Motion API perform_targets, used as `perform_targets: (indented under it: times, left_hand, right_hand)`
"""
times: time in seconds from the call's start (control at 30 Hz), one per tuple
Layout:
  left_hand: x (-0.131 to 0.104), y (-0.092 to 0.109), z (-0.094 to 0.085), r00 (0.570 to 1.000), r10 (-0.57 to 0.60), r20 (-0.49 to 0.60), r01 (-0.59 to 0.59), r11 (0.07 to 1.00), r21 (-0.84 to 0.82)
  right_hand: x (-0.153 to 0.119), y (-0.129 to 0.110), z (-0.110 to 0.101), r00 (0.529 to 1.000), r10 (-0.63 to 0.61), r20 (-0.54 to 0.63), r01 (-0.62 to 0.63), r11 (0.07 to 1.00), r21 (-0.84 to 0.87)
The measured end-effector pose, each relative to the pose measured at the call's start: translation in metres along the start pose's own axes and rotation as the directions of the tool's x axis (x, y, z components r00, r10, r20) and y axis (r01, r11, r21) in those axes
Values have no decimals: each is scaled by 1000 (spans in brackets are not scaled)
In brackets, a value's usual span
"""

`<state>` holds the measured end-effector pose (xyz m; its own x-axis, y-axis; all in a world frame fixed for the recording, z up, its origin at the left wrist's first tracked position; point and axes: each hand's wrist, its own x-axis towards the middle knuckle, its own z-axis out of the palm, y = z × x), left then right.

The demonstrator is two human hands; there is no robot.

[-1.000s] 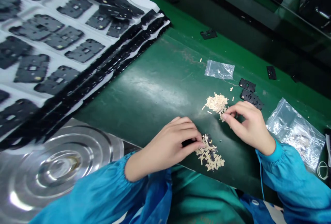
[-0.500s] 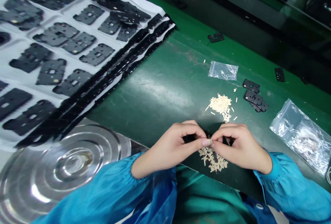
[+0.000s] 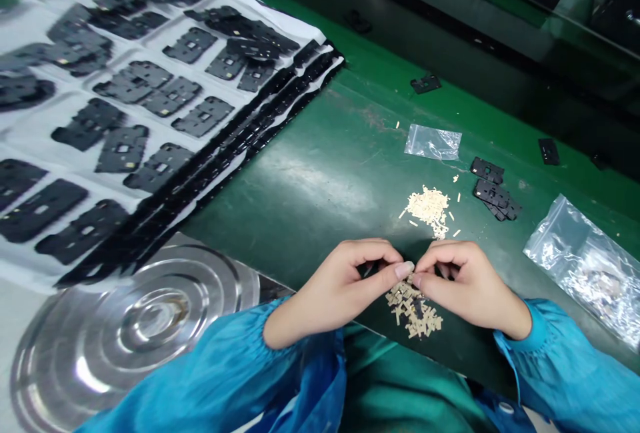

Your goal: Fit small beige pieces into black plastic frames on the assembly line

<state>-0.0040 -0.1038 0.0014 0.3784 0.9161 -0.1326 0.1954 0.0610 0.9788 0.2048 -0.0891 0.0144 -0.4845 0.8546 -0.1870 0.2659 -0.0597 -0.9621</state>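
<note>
Thumb and fingers of my left hand (image 3: 367, 270) are pinched together, close to the fingertips of my right hand (image 3: 450, 270), which is closed in a pinch too. Whatever lies between the fingertips is too small and too covered to make out. Directly beneath the fingers is a pile of small tan pieces (image 3: 417, 316), partly hidden by the hands, with something dark among them. Beyond the hands sits a second heap of paler cream strips (image 3: 427, 205), a few strays scattered around it.
Stacked trays (image 3: 155, 123) with white liners and many black plastic plates fill the left. A round metal lid-like disc (image 3: 155, 313) is below them. Black plates (image 3: 495, 196), a small clear bag (image 3: 433, 142) and a larger clear bag (image 3: 585, 266) lie on the green table (image 3: 300, 186).
The view has shifted slightly, so the scene sits a little lower and to the right. My fingertips have moved slightly apart; both hands stay pinched over the tan pile.
</note>
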Motion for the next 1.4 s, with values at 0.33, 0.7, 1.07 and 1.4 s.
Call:
perform_targets:
  times: [0.33, 0.7, 1.07, 1.4]
  left_hand:
    - [33, 25, -6, 995, 94, -14, -92, 991, 98]
    - [52, 40, -6, 978, 160, 134, -181, 971, 157]
    - [46, 47, 2, 955, 281, 96, -297, 914, 278]
    - [42, 43, 4, 951, 303, 58, -301, 871, 387]
  right_hand:
    - [3, -11, -24, 979, -107, -175, 90, 991, -104]
    - [2, -17, -41, 978, -79, -195, 57, 992, -114]
    - [-2, -20, -35, 913, -358, -194, 258, 877, -405]
    - [-2, -17, -34, 893, -365, -263, 217, 862, -458]
